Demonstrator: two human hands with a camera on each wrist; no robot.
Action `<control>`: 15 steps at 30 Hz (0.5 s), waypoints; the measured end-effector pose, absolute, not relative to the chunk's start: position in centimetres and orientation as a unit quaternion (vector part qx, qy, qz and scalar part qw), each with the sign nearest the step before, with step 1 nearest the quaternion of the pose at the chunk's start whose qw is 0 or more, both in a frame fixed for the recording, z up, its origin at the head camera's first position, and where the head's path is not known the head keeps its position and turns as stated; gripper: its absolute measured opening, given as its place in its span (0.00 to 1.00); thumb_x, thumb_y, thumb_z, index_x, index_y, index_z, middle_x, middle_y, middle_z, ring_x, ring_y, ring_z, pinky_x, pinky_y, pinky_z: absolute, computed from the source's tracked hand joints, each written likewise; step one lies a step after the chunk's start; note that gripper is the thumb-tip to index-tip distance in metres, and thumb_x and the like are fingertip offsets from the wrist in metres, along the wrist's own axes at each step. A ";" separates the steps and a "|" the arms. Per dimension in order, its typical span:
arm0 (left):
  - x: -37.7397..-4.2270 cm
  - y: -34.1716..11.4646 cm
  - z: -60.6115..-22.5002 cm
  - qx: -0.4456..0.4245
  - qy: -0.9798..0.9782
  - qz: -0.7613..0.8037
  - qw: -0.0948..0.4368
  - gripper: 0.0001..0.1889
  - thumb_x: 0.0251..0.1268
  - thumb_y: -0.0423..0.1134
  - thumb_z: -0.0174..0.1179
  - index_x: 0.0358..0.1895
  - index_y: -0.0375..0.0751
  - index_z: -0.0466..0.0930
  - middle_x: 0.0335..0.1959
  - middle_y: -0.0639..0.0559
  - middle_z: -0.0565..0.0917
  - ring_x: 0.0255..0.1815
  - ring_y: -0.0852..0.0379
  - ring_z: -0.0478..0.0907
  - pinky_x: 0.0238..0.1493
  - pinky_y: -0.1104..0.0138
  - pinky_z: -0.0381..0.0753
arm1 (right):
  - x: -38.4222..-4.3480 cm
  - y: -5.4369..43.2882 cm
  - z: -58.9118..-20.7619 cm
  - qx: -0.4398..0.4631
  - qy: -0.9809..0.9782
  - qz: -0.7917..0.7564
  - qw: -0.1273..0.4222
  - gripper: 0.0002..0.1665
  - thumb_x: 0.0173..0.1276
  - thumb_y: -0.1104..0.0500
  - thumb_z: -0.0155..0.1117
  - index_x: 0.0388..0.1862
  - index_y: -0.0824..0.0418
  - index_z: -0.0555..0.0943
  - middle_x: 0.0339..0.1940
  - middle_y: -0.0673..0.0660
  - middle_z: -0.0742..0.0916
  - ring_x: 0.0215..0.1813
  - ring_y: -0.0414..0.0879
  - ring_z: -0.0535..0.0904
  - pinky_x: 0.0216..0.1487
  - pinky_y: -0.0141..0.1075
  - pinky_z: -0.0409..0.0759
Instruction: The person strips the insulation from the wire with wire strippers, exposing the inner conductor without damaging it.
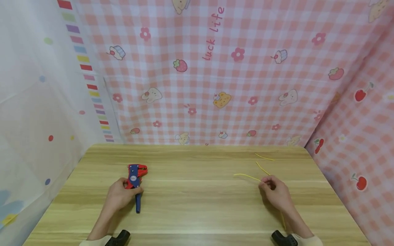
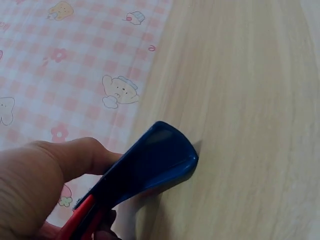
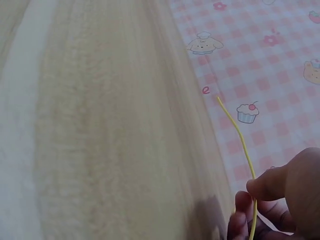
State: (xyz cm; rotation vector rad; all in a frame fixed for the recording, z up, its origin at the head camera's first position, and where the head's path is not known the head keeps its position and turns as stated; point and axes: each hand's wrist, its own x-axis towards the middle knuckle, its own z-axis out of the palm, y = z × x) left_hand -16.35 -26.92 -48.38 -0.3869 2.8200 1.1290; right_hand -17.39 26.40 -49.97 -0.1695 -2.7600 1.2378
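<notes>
In the head view, my left hand [image 1: 118,195] grips a wire stripper [image 1: 133,176] with a blue body and red jaws and levers. The tool stands with its head away from me and its blue handle [image 2: 150,160] sticking out past the thumb. Over on the right, my right hand [image 1: 278,194] pinches a thin yellow wire [image 1: 246,176] between thumb and fingers. One gently bent end of that wire [image 3: 240,135] points out to the left, beyond the fingertips. The part inside the hand is hidden.
Just behind the right hand lies a second yellow wire [image 1: 262,168], partly covered by the fingers. A short yellow wire [image 1: 264,157] rests near the back edge of the wooden table [image 1: 197,205]. Checked cloth [image 1: 203,78] hangs behind the table.
</notes>
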 end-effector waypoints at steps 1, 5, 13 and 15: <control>-16.3 -26.9 -48.5 -0.127 0.919 0.371 0.039 0.36 0.56 0.53 0.73 0.54 0.25 0.72 0.39 0.37 0.81 0.37 0.48 0.75 0.30 0.66 0.70 | -17.4 26.4 -49.9 -0.057 -0.908 0.411 0.055 0.08 0.73 0.59 0.65 0.44 0.62 0.82 0.37 0.56 0.86 0.37 0.37 0.75 0.39 0.26 0.73; -16.4 -27.2 -48.8 -0.131 0.908 0.397 0.042 0.33 0.58 0.51 0.72 0.52 0.26 0.72 0.38 0.40 0.80 0.36 0.49 0.75 0.31 0.66 0.71 | -17.4 26.6 -49.8 -0.052 -0.905 0.420 0.048 0.08 0.74 0.59 0.64 0.46 0.63 0.82 0.38 0.56 0.86 0.37 0.36 0.75 0.39 0.26 0.74; -16.7 -27.6 -48.9 -0.126 0.825 0.548 0.060 0.28 0.64 0.37 0.68 0.56 0.24 0.62 0.33 0.42 0.88 0.26 0.54 0.87 0.28 0.63 0.89 | -17.3 26.6 -49.2 -0.018 -0.890 0.456 -0.001 0.11 0.77 0.65 0.56 0.53 0.66 0.81 0.37 0.59 0.83 0.32 0.37 0.73 0.31 0.29 0.74; -16.7 -27.5 -48.9 -0.128 0.796 0.588 0.068 0.27 0.67 0.33 0.64 0.58 0.24 0.59 0.34 0.42 0.89 0.29 0.54 0.89 0.31 0.63 0.90 | -17.3 26.5 -49.1 -0.021 -0.878 0.477 -0.028 0.14 0.77 0.66 0.54 0.56 0.66 0.80 0.35 0.58 0.81 0.28 0.38 0.72 0.27 0.30 0.73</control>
